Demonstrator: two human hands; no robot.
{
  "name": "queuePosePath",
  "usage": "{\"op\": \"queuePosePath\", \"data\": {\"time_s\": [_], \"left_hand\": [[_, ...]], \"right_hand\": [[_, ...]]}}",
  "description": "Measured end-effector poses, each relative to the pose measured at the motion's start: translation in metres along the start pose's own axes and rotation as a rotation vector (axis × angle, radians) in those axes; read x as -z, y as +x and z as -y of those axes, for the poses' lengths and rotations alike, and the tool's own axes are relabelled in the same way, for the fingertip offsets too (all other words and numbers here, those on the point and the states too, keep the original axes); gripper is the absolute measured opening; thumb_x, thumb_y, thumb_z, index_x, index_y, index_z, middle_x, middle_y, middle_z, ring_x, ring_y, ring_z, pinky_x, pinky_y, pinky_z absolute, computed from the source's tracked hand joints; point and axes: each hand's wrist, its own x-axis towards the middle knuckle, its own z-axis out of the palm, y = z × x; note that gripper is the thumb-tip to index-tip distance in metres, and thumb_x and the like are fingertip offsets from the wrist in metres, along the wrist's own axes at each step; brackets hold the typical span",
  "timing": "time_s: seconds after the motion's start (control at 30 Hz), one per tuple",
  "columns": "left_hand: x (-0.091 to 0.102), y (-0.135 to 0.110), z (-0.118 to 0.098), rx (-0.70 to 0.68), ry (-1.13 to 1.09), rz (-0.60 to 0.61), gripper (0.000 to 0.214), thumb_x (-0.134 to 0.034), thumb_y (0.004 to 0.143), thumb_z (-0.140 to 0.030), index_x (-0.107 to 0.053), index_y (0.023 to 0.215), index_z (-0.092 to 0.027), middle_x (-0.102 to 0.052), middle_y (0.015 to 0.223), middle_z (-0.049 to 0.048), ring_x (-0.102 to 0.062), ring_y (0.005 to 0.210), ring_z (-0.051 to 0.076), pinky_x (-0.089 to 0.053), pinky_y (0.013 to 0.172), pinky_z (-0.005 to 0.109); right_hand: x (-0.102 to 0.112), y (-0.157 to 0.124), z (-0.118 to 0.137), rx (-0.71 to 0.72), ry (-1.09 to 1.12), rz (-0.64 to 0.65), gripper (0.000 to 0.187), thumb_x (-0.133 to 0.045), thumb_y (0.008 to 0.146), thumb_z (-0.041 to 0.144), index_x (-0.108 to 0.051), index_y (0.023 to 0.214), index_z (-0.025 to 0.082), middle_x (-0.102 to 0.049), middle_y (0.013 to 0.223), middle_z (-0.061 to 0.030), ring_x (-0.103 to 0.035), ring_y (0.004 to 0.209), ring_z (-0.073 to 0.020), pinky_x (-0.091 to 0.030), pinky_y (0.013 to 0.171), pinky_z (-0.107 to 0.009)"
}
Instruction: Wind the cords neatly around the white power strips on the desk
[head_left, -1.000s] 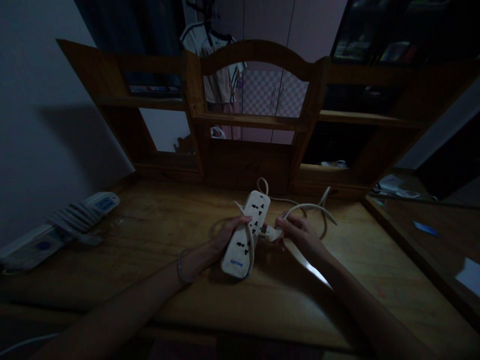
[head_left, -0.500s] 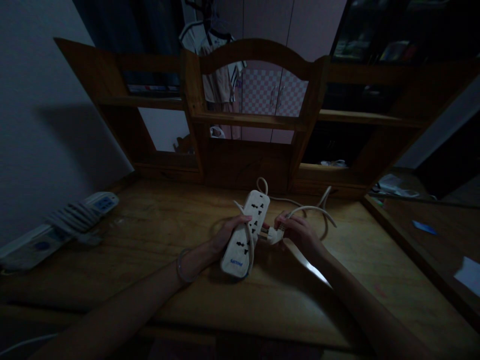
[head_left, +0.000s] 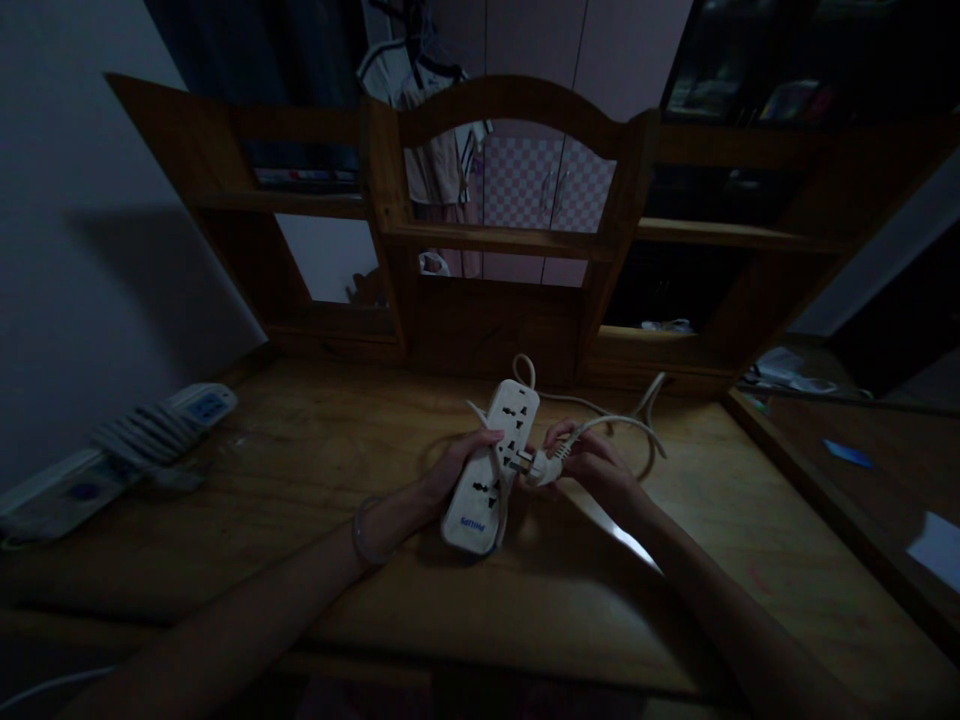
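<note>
A white power strip (head_left: 474, 500) marked PHILIPS is tilted above the desk, its sockets facing me. My left hand (head_left: 457, 465) grips its left side, thumb across the front, with part of the cord running over the strip by the thumb. My right hand (head_left: 592, 455) is closed around the white plug (head_left: 545, 468) of a cord. The plug's metal prongs point left and overlap the strip's right edge; whether they touch it I cannot tell. From the plug the pale cord (head_left: 630, 420) loops to the right and back over the desk.
A second power strip (head_left: 64, 495), its cord (head_left: 146, 435) wound around it, lies at the desk's left. A wooden shelf unit (head_left: 495, 245) stands along the back of the desk (head_left: 315, 430). On the right surface are a blue card (head_left: 847, 453) and white paper (head_left: 937, 548).
My right hand has turned the plug and brought it slightly left and up, so its prongs now lie over the strip's edge. The left hand and strip stay nearly still.
</note>
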Motion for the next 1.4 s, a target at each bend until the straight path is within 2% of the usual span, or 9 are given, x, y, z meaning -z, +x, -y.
{"op": "queuePosePath", "data": {"time_s": [0.23,0.37,0.5,0.57,0.67,0.8,1.07,1.2,1.4], "left_hand": [[0.0,0.002,0.001,-0.003,-0.016,-0.023,0.038,-0.06,0.078,-0.043,-0.065,0.092,-0.009,-0.069,0.069,0.0088,-0.061,0.049,0.017,-0.048,0.05,0.028],[-0.002,0.0,0.0,0.003,-0.014,0.008,0.037,-0.058,0.079,-0.044,-0.066,0.086,-0.009,-0.068,0.066,0.0084,-0.059,0.048,0.016,-0.046,0.048,0.027],[-0.003,0.0,-0.001,-0.012,-0.004,-0.04,0.034,-0.06,0.078,-0.042,-0.066,0.085,-0.009,-0.067,0.065,0.0071,-0.058,0.046,0.015,-0.045,0.048,0.027],[-0.004,0.0,-0.001,0.009,-0.004,-0.027,0.036,-0.058,0.078,-0.044,-0.066,0.084,-0.009,-0.067,0.064,0.0073,-0.058,0.047,0.015,-0.045,0.048,0.027],[-0.006,0.0,-0.002,0.016,-0.013,0.021,0.037,-0.056,0.079,-0.044,-0.066,0.082,-0.009,-0.067,0.064,0.0073,-0.058,0.047,0.015,-0.044,0.048,0.026],[-0.006,-0.001,-0.002,0.005,-0.001,0.02,0.037,-0.056,0.08,-0.044,-0.066,0.084,-0.009,-0.067,0.065,0.0078,-0.058,0.048,0.016,-0.044,0.048,0.026],[-0.003,0.0,-0.001,0.042,-0.003,0.053,0.042,-0.055,0.079,-0.048,-0.066,0.088,-0.008,-0.067,0.068,0.009,-0.061,0.052,0.018,-0.048,0.052,0.029],[-0.002,0.0,-0.002,0.058,-0.011,0.098,0.046,-0.053,0.081,-0.05,-0.065,0.092,-0.007,-0.068,0.071,0.0104,-0.062,0.054,0.019,-0.048,0.053,0.03],[-0.003,-0.001,-0.003,0.046,-0.008,0.09,0.045,-0.054,0.081,-0.048,-0.066,0.094,-0.007,-0.069,0.076,0.012,-0.063,0.057,0.019,-0.049,0.056,0.03]], "right_hand": [[-0.004,0.0,0.003,-0.014,-0.068,-0.018,0.017,-0.056,0.078,0.017,-0.055,0.095,0.018,-0.066,0.082,-0.0029,-0.065,0.068,-0.0181,-0.051,0.067,-0.034],[-0.005,0.0,0.004,-0.026,-0.135,-0.048,0.016,-0.058,0.078,0.019,-0.055,0.094,0.017,-0.066,0.078,-0.0021,-0.066,0.068,-0.0176,-0.051,0.069,-0.033],[-0.006,-0.001,0.006,-0.032,-0.161,-0.07,0.017,-0.06,0.078,0.018,-0.056,0.095,0.017,-0.065,0.074,-0.0005,-0.066,0.067,-0.0169,-0.051,0.069,-0.032],[-0.007,-0.001,0.007,-0.032,-0.157,-0.078,0.017,-0.061,0.078,0.019,-0.056,0.094,0.017,-0.065,0.073,-0.0001,-0.066,0.066,-0.0168,-0.052,0.069,-0.032],[-0.009,-0.002,0.008,-0.062,-0.147,-0.07,0.018,-0.061,0.079,0.023,-0.053,0.096,0.018,-0.066,0.069,-0.0002,-0.066,0.06,-0.0175,-0.053,0.061,-0.031],[-0.01,-0.003,0.008,-0.107,-0.14,-0.06,0.021,-0.059,0.082,0.027,-0.051,0.1,0.018,-0.066,0.065,-0.0006,-0.064,0.05,-0.0181,-0.05,0.045,-0.028],[-0.011,0.0,0.009,-0.05,-0.137,-0.133,0.022,-0.067,0.078,0.028,-0.056,0.094,0.019,-0.067,0.074,-0.0017,-0.067,0.065,-0.0173,-0.057,0.063,-0.033],[-0.013,0.0,0.011,-0.026,-0.161,-0.177,0.019,-0.067,0.077,0.026,-0.058,0.092,0.018,-0.068,0.074,-0.0026,-0.066,0.065,-0.0168,-0.056,0.063,-0.032],[-0.014,0.0,0.013,-0.013,-0.157,-0.188,0.019,-0.067,0.076,0.025,-0.057,0.091,0.018,-0.067,0.073,-0.0016,-0.066,0.065,-0.0171,-0.056,0.063,-0.033]]}}
